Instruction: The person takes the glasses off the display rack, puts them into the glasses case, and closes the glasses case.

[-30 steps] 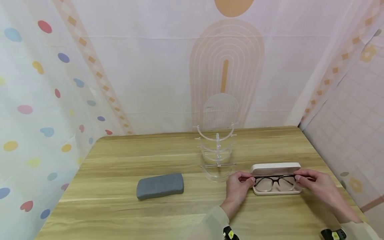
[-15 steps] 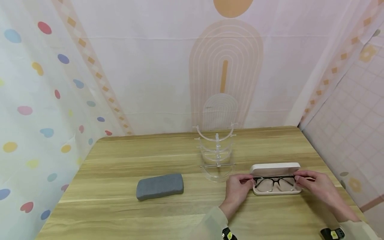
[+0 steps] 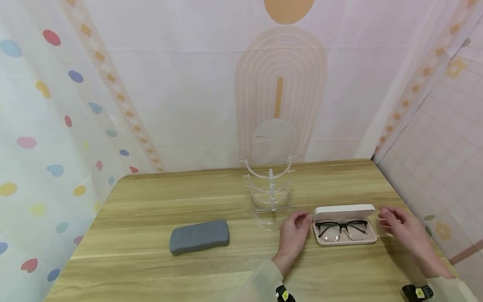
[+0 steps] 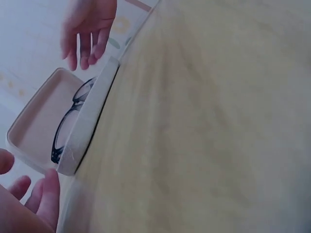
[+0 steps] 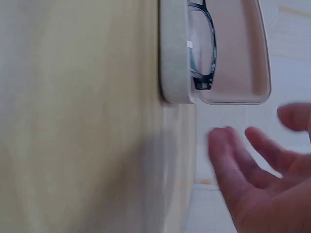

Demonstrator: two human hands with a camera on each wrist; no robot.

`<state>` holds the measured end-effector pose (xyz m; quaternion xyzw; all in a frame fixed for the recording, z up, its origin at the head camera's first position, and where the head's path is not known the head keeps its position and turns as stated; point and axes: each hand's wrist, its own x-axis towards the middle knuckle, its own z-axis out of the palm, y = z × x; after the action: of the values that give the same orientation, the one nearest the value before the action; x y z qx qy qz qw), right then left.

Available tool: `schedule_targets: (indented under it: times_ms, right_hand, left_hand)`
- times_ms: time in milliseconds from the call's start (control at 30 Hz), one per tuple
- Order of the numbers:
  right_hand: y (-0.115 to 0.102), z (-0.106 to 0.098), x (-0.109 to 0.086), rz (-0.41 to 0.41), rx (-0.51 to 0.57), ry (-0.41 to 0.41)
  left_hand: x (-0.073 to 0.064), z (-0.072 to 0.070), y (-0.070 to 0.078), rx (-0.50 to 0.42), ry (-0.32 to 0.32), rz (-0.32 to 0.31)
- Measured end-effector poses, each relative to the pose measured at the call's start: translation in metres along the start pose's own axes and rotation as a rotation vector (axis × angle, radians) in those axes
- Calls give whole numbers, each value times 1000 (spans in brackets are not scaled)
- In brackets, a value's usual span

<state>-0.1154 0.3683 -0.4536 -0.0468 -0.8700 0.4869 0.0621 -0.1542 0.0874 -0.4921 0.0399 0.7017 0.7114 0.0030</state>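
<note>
A pair of dark-rimmed eyeglasses lies in the lower half of a pale glasses case whose lid stands raised at the back. In the head view my left hand is just left of the case, its fingers relaxed and holding nothing. My right hand hovers to the right of the case, apart from it, with loosely bent fingers. From the right wrist view, a gap shows between the right fingertips and the case's end. The left wrist view has the left fingertips right at the case's near corner.
A clear acrylic display stand with several curved tiers rises behind the left hand. Farther left on the wooden table lies a closed grey glasses case. A patterned curtain hangs behind the table.
Both hands have let go of the eyeglasses' ends and moved outward, left and right. The eyeglasses now rest in the pale case, which has stayed in place.
</note>
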Motion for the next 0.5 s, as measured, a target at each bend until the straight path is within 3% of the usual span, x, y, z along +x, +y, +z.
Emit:
schedule_targets:
  times_ms: [200, 500]
  right_hand:
    - [-9, 5, 9, -2, -12, -214]
    - [-16, 9, 10, 116, 3, -275]
  left_hand:
    - [2, 4, 6, 87, -16, -11]
    - [6, 7, 13, 142, -47, -90]
